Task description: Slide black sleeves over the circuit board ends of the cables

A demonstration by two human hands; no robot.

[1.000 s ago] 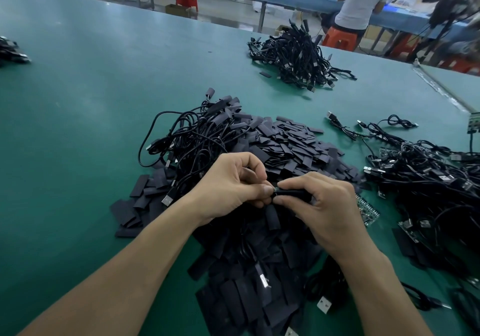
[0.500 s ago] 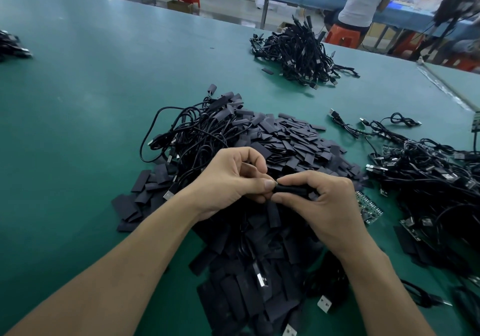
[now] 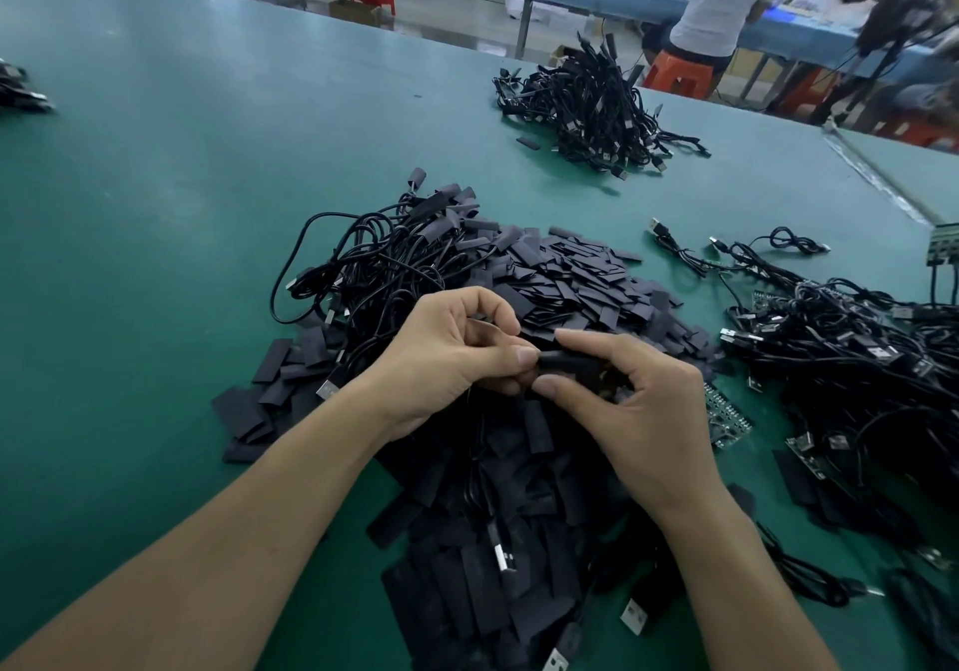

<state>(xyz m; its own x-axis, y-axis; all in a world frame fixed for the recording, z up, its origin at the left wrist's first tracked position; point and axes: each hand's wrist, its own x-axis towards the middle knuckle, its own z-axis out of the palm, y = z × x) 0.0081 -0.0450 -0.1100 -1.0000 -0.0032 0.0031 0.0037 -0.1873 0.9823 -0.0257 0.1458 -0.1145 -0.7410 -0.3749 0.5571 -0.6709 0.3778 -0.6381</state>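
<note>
My left hand [image 3: 446, 359] and my right hand [image 3: 633, 400] meet above a big heap of flat black sleeves [image 3: 571, 281]. Between them lies one black sleeve [image 3: 563, 360]. The right thumb and fingers pinch it, and the left thumb and forefinger pinch its left end. The circuit board inside it is hidden by the sleeve and fingers. Tangled black cables [image 3: 384, 260] lie on the heap's far left. A bare green circuit board [image 3: 726, 416] rests on the table just right of my right hand.
The green table [image 3: 155, 203] holds a pile of black USB cables [image 3: 597, 109] at the back and a larger tangle of cables with boards [image 3: 856, 359] at the right. Loose USB plugs [image 3: 633, 616] lie near my forearms. A person sits at the far bench [image 3: 726, 0].
Both hands have stayed together over the heap, and the sleeve now shows a little longer between the fingers. The view has shifted slightly.
</note>
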